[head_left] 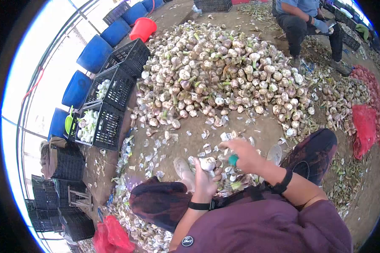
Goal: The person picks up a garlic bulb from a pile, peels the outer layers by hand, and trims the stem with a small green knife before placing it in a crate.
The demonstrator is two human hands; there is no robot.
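Note:
A white garlic bulb (207, 163) rests in my left hand (203, 182), with the fingers curled around its underside. My right hand (245, 155) is closed just above and to the right of the bulb. From that fist sticks out the green end of a handle (233, 160); the rest of this tool is hidden by my fingers. Loose garlic skins and trimmings (236, 184) lie on the ground below both hands, between my knees. Ahead of me rises a large heap of untrimmed garlic bulbs (215, 71).
Black crates (107, 128) line the left, two holding white garlic. Blue barrels (93, 52) and a red bucket (142, 29) stand behind them. Red mesh sacks (363, 126) lie at right. A seated person wearing a gloved hand (321, 26) works at the top right.

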